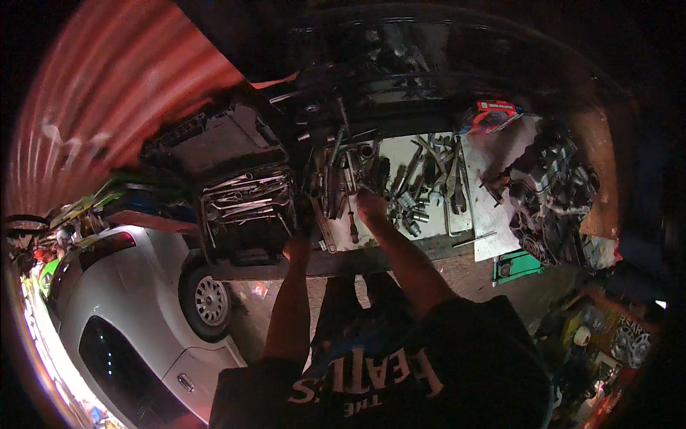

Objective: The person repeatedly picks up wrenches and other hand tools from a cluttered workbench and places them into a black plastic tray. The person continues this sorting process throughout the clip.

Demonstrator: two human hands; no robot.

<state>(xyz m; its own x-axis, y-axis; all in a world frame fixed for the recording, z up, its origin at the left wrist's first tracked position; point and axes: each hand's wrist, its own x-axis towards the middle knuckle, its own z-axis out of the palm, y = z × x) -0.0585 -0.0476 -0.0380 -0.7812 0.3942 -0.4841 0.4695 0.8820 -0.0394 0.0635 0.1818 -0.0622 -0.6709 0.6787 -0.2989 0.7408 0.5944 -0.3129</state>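
Observation:
My left hand [296, 247] is closed at the right front corner of an open black toolbox [246, 255]. A thin shiny wrench [284, 224] runs from its fingers toward the box. Several more wrenches [246, 196] lie heaped inside. My right hand [371, 206] reaches over a light board [404, 146], fingers bent together and pointing down among metal tools. What they grip is too dark to make out. A screwdriver [353, 227] lies just left of that hand. Sockets [411, 214] are clustered to its right, with pliers [451, 171] beyond them.
Greasy engine parts [554, 193] crowd the bench's right end. A red and blue package [493, 114] sits at the back. Below on the right is a green case [520, 266]. A silver car [143, 322] stands close on the left, beside a red corrugated sheet [121, 100].

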